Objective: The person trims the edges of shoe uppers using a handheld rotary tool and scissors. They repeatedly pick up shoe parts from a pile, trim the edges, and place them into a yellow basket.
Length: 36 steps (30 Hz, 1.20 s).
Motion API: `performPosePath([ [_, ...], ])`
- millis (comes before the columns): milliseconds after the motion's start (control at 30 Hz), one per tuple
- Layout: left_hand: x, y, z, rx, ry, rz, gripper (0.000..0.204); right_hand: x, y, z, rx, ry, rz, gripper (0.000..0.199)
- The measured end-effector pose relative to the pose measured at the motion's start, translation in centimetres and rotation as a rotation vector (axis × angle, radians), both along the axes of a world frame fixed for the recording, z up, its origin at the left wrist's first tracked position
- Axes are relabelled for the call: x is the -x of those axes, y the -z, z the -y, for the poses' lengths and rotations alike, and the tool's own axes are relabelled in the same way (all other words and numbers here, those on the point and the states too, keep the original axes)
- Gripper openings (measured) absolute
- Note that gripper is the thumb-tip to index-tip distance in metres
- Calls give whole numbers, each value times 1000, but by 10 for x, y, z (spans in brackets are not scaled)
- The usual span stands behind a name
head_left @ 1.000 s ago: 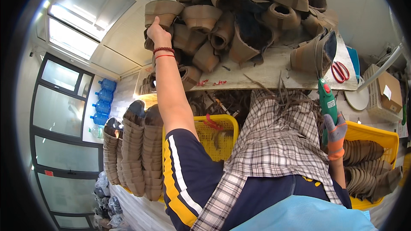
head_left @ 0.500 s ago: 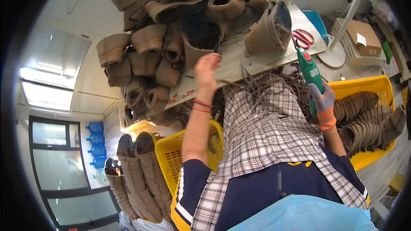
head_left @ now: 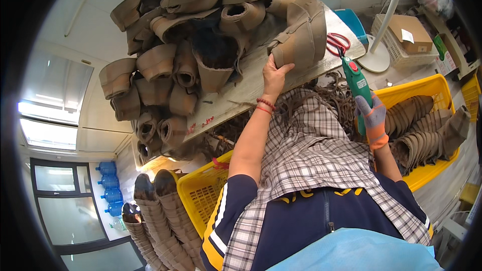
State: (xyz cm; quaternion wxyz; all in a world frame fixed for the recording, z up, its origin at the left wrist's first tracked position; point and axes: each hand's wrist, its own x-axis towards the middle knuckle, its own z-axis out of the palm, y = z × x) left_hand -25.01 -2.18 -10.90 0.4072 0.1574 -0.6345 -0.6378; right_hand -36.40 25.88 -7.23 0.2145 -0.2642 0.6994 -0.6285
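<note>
Bare, with red bands at the wrist, my left hand [head_left: 275, 74] grips the near edge of a brown fur-lined boot upper [head_left: 304, 45] at the table's right end. My right hand [head_left: 372, 120], in a grey and orange glove, is wrapped round a green electric cutter [head_left: 355, 79] with a red button. Its tip points up and away, beside red-handled scissors [head_left: 337, 43] on the table. Left of my left hand, a large heap of similar boot uppers [head_left: 159, 61] covers much of the table [head_left: 228, 103]. Brown trimmed strips [head_left: 341, 98] lie across my checked apron.
On the right, a yellow basket [head_left: 436, 166] holds stacked brown uppers [head_left: 424, 133]. Another yellow basket [head_left: 193, 186] stands to my left, next to tall stacks of uppers [head_left: 168, 211]. A white fan stand [head_left: 377, 52], a cardboard box [head_left: 409, 32] and a blue bin [head_left: 352, 22] are beyond the table.
My left hand has moved right from the heap's near edge and taken hold of the boot upper, which is now turned. The cutter stays in my right hand. The view has shifted slightly.
</note>
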Motion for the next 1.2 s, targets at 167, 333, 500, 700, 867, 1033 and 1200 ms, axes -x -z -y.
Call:
performPosePath([
  [167, -65, -64, -11, 143, -81, -33, 38, 4, 4, 10, 8, -35, -57, 30],
  [333, -155, -119, -8, -612, 14, -474, 39, 0, 4, 30, 91, -130, -356, 44],
  [500, -216, -140, -6, -845, 180, -620, 42, -18, -13, 45, 84, -259, -743, 56],
  [700, -243, -121, -8, -1160, 110, -628, 32, -28, -16, 56, 189, -291, -1114, 64],
  [867, -247, -105, -8, -1212, 116, -669, 29, -21, -1, 57, 208, -285, -1187, 65],
  [1033, -243, -87, -2, -1254, 200, -702, 31, -19, 1, 56, 162, -307, -1159, 65],
  [1200, -232, -88, -5, -1256, 168, -650, 30, -20, -4, 57, 184, -316, -1165, 66],
])
